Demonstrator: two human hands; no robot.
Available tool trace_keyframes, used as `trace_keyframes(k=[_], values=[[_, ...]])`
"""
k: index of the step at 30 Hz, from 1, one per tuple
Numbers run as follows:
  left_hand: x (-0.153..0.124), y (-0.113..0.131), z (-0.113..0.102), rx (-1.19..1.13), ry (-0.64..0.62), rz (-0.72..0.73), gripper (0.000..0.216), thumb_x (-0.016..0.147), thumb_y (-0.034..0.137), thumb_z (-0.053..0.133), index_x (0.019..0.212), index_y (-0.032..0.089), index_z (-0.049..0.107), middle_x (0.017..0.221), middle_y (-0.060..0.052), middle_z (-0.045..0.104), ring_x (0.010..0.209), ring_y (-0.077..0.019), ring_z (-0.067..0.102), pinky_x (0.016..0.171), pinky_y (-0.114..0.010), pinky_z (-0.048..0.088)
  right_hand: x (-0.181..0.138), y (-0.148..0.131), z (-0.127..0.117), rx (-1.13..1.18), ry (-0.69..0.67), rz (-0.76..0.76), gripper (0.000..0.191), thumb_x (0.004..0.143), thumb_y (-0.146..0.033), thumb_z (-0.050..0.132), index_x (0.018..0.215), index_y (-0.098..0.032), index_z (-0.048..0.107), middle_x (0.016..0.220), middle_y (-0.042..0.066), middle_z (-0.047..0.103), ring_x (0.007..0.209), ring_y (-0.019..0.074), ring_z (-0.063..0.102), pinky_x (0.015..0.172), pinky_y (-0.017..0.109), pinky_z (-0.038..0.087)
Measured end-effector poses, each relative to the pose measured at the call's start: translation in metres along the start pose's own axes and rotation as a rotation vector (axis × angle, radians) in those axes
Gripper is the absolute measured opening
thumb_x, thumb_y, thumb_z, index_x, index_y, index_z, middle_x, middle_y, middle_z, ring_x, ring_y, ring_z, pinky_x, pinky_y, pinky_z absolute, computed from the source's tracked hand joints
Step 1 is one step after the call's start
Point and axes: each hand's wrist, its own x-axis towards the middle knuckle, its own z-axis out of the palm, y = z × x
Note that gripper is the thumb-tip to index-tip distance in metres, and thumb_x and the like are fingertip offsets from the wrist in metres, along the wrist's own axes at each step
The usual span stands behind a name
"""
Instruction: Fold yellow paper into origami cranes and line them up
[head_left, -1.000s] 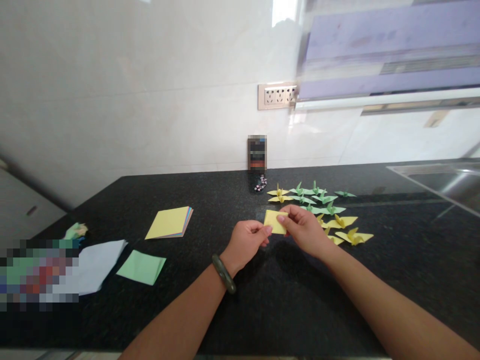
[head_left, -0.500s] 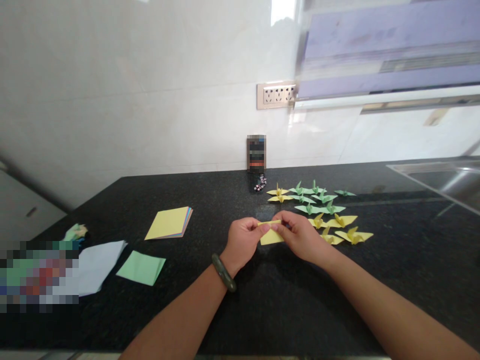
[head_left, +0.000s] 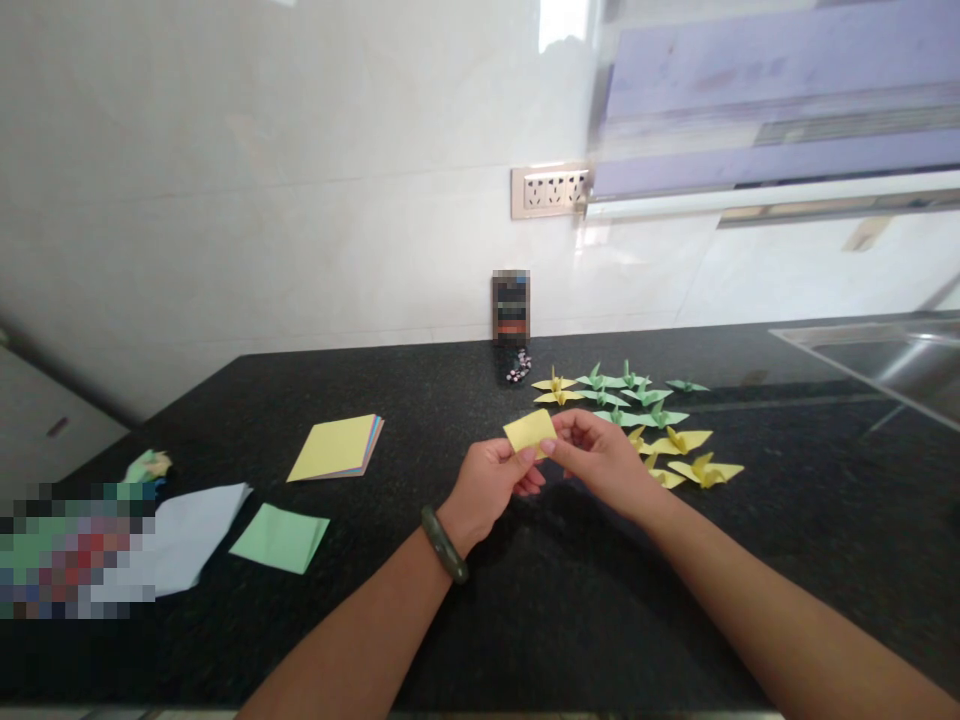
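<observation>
Compared with the frame half a second earlier, the folded yellow paper (head_left: 527, 428) now projects above the thumbs rather than below them; the counter's other contents keep their places. With the paper as clock centre, we find the left hand (head_left: 489, 487) between seven and eight o'clock and the right hand (head_left: 606, 458) between three and four. We judge that uneven thumb pressure could let the layers slide and skew a crease. A drift of the right hand toward three o'clock could also knock the yellow cranes (head_left: 705, 469) just beyond it; the green cranes (head_left: 657, 417), between two and three, seem less exposed. As for grip, we see both hands nearly closed, each pinching the paper's lower edge: the left at six o'clock, the right at its four o'clock corner. We cannot tell how the hidden fingers press behind.
</observation>
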Motion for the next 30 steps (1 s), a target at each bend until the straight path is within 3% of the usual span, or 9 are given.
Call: trace_keyframes(k=[4, 9, 15, 22, 25, 30], values=[[0.001, -0.004, -0.002, -0.138, -0.041, -0.003, 0.027, 0.070, 0.036, 0.063, 0.064, 0.009, 0.061, 0.053, -0.003, 0.060, 0.047, -0.0081, 0.052, 0.051, -0.021, 0.039, -0.004, -0.002, 0.007, 0.092, -0.075, 0.076, 0.028, 0.063, -0.037, 0.070, 0.068, -0.016, 0.052, 0.057, -0.003, 0.054, 0.051, 0.0087, 0.046, 0.046, 0.021, 0.037], [0.001, -0.005, -0.002, -0.153, -0.114, -0.020, 0.029, 0.071, 0.038, 0.061, 0.065, 0.009, 0.063, 0.057, -0.005, 0.063, 0.049, -0.0087, 0.055, 0.053, -0.021, 0.040, -0.006, 0.000, 0.009, 0.147, -0.026, 0.096, 0.031, 0.064, -0.040, 0.069, 0.061, -0.016, 0.051, 0.052, -0.003, 0.051, 0.046, 0.0075, 0.042, 0.044, 0.021, 0.034], [-0.002, -0.001, 0.000, -0.152, -0.105, -0.042, 0.030, 0.069, 0.040, 0.063, 0.071, 0.010, 0.066, 0.058, -0.005, 0.064, 0.050, -0.0097, 0.056, 0.053, -0.022, 0.040, -0.003, 0.002, 0.004, 0.075, 0.040, 0.126, 0.039, 0.077, -0.046, 0.053, 0.055, -0.015, 0.054, 0.050, -0.001, 0.051, 0.043, 0.0079, 0.041, 0.045, 0.023, 0.036], [-0.005, 0.001, 0.004, 0.011, -0.134, -0.029, 0.033, 0.067, 0.042, 0.064, 0.071, 0.010, 0.066, 0.063, -0.006, 0.065, 0.056, -0.0118, 0.057, 0.056, -0.023, 0.041, -0.003, -0.003, 0.001, 0.083, 0.022, 0.035, 0.028, 0.070, -0.042, 0.062, 0.067, -0.015, 0.056, 0.058, -0.002, 0.053, 0.050, 0.0088, 0.045, 0.047, 0.022, 0.037], [-0.005, 0.002, 0.005, 0.006, -0.116, 0.048, 0.027, 0.062, 0.036, 0.069, 0.072, 0.011, 0.065, 0.064, -0.003, 0.064, 0.057, -0.0109, 0.055, 0.056, -0.022, 0.040, -0.003, -0.006, -0.002, 0.015, 0.036, 0.059, 0.029, 0.071, -0.041, 0.060, 0.059, -0.015, 0.053, 0.053, -0.003, 0.048, 0.048, 0.0081, 0.041, 0.046, 0.021, 0.034], [-0.003, 0.002, 0.002, 0.042, -0.036, 0.094, 0.024, 0.060, 0.034, 0.069, 0.061, 0.012, 0.060, 0.053, 0.001, 0.056, 0.049, -0.0080, 0.047, 0.049, -0.021, 0.035, -0.002, -0.007, -0.005, -0.167, -0.074, 0.079, 0.038, 0.077, -0.043, 0.052, 0.051, -0.016, 0.046, 0.048, -0.004, 0.038, 0.046, 0.0077, 0.035, 0.043, 0.021, 0.027]])
